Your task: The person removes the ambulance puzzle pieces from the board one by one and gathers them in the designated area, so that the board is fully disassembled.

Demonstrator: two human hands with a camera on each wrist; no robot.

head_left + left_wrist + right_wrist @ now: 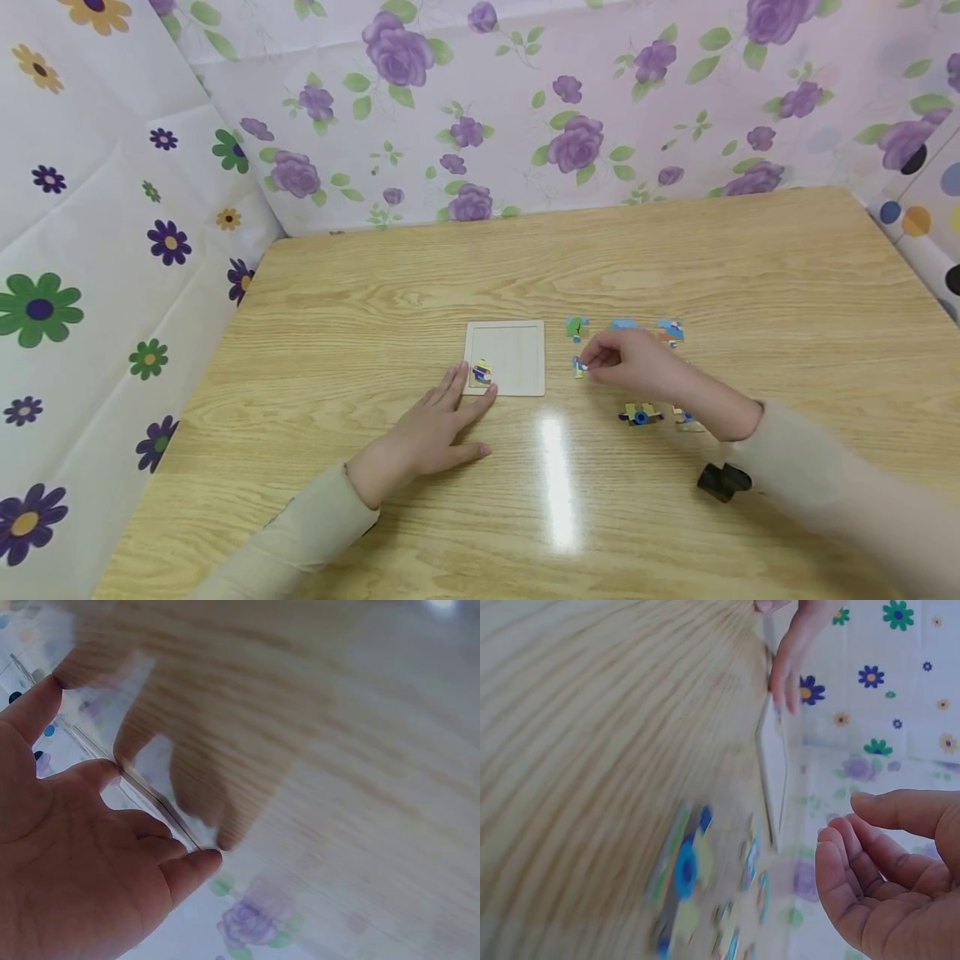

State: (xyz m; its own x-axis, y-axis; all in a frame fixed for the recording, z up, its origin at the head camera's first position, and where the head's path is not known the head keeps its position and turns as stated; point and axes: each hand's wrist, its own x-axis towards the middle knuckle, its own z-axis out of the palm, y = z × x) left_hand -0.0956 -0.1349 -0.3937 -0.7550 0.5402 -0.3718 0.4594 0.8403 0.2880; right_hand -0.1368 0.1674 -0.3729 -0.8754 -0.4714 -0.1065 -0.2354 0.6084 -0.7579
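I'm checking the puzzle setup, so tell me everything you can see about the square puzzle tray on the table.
The puzzle tray is a pale, wood-looking square board with a raised rim and shallow recess, lying flat near the middle of the wooden table. It is nearly empty: one yellow and blue piece sits in its near left corner. The left hand rests flat at that corner, fingertips touching the rim.

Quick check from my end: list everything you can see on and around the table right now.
puzzle tray: one, pale wood, table centre.
placed piece: one, yellow and blue, tray's near-left corner.
loose pieces: several, blue, green, yellow, right of the tray.
black object: one, by the right sleeve; unclear what.
table: one, light wood grain.
floral sheets: purple roses behind, mixed flowers left, dots right.
left hand: flat on the table, fingertips at the tray's corner.
right hand: over the loose pieces, fingertips at one; grip unclear.
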